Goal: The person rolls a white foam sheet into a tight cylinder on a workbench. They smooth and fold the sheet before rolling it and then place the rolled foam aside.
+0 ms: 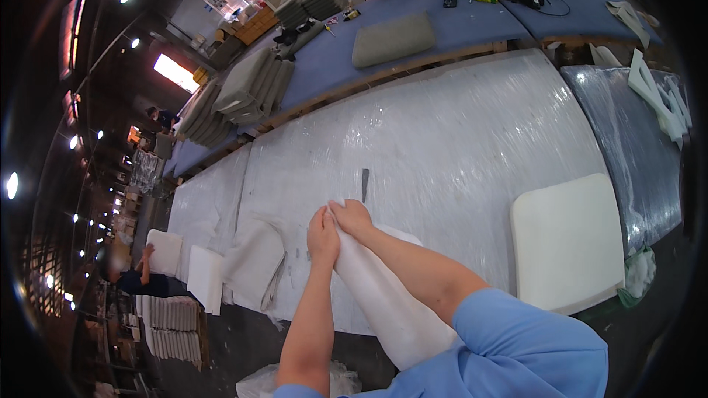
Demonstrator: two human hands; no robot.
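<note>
Both hands, left hand point(322, 236) and right hand point(352, 218), seemingly pinch the white fabric point(383, 302) with closed fingers at its top edge.

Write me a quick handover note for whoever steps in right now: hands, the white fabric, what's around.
Left hand and right hand both pinch the top end of the white fabric piece, which hangs down toward the body.
It is held over the plastic-covered table.
White foam cushion lies to the right, untouched; a small dark tool lies just beyond the hands.
Fabric is not yet on any cushion.
</note>
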